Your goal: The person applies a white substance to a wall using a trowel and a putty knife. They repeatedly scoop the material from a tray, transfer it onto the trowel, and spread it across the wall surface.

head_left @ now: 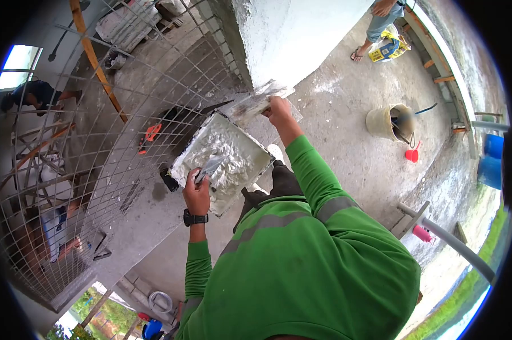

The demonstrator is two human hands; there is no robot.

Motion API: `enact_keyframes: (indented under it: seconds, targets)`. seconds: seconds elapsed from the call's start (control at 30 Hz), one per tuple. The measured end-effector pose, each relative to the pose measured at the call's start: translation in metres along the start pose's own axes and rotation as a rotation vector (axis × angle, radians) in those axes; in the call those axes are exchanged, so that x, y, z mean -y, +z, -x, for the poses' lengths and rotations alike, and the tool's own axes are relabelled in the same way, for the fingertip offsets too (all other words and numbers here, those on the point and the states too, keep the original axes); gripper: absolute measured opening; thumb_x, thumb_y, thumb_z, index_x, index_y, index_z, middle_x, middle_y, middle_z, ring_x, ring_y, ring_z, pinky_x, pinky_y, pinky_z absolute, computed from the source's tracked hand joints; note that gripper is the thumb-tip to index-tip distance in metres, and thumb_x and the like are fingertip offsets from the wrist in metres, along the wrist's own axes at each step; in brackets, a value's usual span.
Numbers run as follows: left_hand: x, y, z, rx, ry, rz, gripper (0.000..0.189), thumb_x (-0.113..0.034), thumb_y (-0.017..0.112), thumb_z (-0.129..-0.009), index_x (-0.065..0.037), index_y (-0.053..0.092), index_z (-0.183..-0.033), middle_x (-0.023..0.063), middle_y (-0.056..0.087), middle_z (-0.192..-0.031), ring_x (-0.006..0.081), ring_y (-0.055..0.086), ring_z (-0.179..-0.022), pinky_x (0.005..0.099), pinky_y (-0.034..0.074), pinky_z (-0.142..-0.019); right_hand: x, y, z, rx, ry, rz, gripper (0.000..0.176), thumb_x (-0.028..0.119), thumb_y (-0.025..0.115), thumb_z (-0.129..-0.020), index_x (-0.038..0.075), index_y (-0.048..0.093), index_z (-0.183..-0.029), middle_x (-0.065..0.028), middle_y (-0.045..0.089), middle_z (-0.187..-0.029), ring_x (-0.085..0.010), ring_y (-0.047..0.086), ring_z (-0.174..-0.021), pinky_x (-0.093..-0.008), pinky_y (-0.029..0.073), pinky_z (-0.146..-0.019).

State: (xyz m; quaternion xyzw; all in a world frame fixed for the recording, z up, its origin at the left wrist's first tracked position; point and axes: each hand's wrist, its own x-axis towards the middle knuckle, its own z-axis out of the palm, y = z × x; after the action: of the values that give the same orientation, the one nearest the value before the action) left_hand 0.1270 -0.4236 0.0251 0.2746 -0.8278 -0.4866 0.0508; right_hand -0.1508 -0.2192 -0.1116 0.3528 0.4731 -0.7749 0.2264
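A square tray [183, 148] full of wet white plaster [225, 148] stands in front of me. My left hand [196, 195], with a black watch on its wrist, is closed round a putty knife [212, 166], whose blade reaches over the plaster. Beyond the tray's far right corner, my right hand [280, 111] grips a flat plastering trowel [250, 106] smeared with white. The trowel lies close to the foot of a white wall corner [278, 39]; the hand covers its handle.
Wire mesh [114, 102] spans the left side, with an orange-handled saw [151, 135] near it. One person [37, 96] is behind the mesh; another's legs [375, 31] show at top right beside a yellow bag [390, 46]. A bucket [381, 122] and red dipper [412, 154] stand right.
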Motion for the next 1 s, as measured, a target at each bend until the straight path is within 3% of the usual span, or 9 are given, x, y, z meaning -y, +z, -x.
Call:
enact_keyframes:
  seconds: [0.23,0.3,0.33,0.43,0.5,0.57,0.63,0.77,1.0]
  targets:
    - [0.006,0.001,-0.001,-0.018,0.046,0.036,0.026,-0.007,0.065,-0.088,-0.001,0.057,-0.112,0.0028,0.064,-0.083,0.0048,0.054,-0.068,0.0212,0.044,-0.06,0.009,0.032,0.007,-0.001,-0.148,0.023,0.019,0.006,0.051,-0.089,-0.006,0.054,-0.104,-0.0189,0.06,-0.099,-0.0328,0.067,-0.083,-0.0467,0.061,-0.066]
    - [0.003,0.0,-0.001,-0.009,0.021,0.045,0.027,-0.008,0.065,-0.088,-0.001,0.057,-0.112,0.0025,0.064,-0.083,0.0046,0.054,-0.068,0.021,0.044,-0.06,0.017,0.039,-0.005,0.039,-0.144,0.104,0.019,0.006,0.052,-0.09,-0.01,0.054,-0.1,-0.02,0.061,-0.094,-0.0337,0.067,-0.08,-0.0468,0.062,-0.065]
    - [0.002,-0.001,-0.001,0.003,-0.01,0.052,0.027,-0.008,0.066,-0.088,-0.001,0.057,-0.113,0.0023,0.064,-0.082,0.0045,0.054,-0.067,0.0209,0.044,-0.06,0.018,0.035,-0.008,0.141,-0.306,0.401,0.02,0.007,0.052,-0.091,-0.012,0.054,-0.097,-0.0213,0.061,-0.092,-0.0337,0.067,-0.079,-0.0475,0.062,-0.065]
    - [0.002,-0.002,0.0,0.01,-0.027,0.044,0.028,-0.008,0.066,-0.087,-0.001,0.057,-0.113,0.0019,0.064,-0.08,0.0039,0.054,-0.066,0.0207,0.044,-0.059,0.044,0.037,0.033,0.132,-0.224,0.207,0.02,0.008,0.053,-0.092,-0.012,0.054,-0.097,-0.0213,0.061,-0.092,-0.0326,0.067,-0.078,-0.046,0.062,-0.065]
    - [0.012,0.0,0.002,0.011,-0.01,0.046,0.028,-0.009,0.066,-0.087,-0.001,0.057,-0.113,0.0026,0.064,-0.082,0.0045,0.055,-0.067,0.0211,0.044,-0.06,0.057,0.027,0.061,0.124,-0.275,0.061,0.023,0.009,0.058,-0.088,-0.014,0.054,-0.089,-0.0198,0.063,-0.085,-0.0282,0.068,-0.07,-0.0388,0.061,-0.056]
    - [0.013,0.0,-0.001,0.01,0.021,0.046,0.028,-0.009,0.066,-0.087,0.0,0.057,-0.113,0.0033,0.065,-0.083,0.005,0.055,-0.068,0.0216,0.045,-0.061,0.064,0.003,0.068,0.14,-0.305,0.095,0.022,0.009,0.055,-0.09,-0.013,0.053,-0.095,-0.0189,0.063,-0.087,-0.0274,0.068,-0.071,-0.0386,0.061,-0.056]
    - [0.01,0.0,0.0,0.007,0.028,0.045,0.028,-0.008,0.066,-0.087,0.0,0.057,-0.113,0.0044,0.065,-0.086,0.0069,0.058,-0.071,0.0228,0.047,-0.063,0.068,-0.015,0.072,0.014,-0.316,0.117,0.02,0.01,0.053,-0.093,-0.008,0.053,-0.102,-0.0148,0.062,-0.085,-0.0259,0.066,-0.067,-0.0401,0.06,-0.06]
    - [0.011,0.002,0.002,0.003,0.008,0.04,0.027,-0.007,0.065,-0.087,-0.001,0.059,-0.112,0.0082,0.067,-0.088,0.0099,0.061,-0.072,0.0256,0.049,-0.065,0.033,-0.048,0.02,-0.065,-0.299,0.122,0.02,0.011,0.052,-0.093,-0.006,0.053,-0.104,-0.0142,0.062,-0.085,-0.0252,0.066,-0.069,-0.0396,0.059,-0.057]
    - [-0.003,-0.002,0.004,0.017,-0.005,0.048,0.028,-0.007,0.065,-0.087,0.0,0.057,-0.113,0.0059,0.065,-0.088,0.0083,0.058,-0.073,0.0242,0.048,-0.064,0.023,-0.011,-0.013,-0.107,-0.173,0.092,0.02,0.013,0.056,-0.089,-0.004,0.058,-0.099,-0.015,0.062,-0.09,-0.0269,0.066,-0.072,-0.0407,0.059,-0.058]
